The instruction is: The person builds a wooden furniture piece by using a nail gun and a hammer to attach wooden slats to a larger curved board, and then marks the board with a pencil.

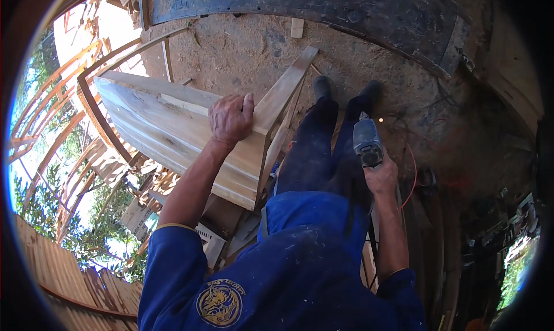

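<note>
My left hand is closed over the top corner of a pale wooden panel piece, thumb pointing up, where a long narrow board meets it. The piece stands on its edge to my left, built of joined light planks. Held out at my right side, a grey power drill points away from me, tip forward. My right hand is wrapped round its handle; the fingers underneath are mostly hidden. The drill does not touch the wood.
A large dark curved-looking bench top spans the far side. A small wood block lies by it on the dusty floor. An orange cord loops right of the drill. Curved wooden frames and corrugated sheeting stand left.
</note>
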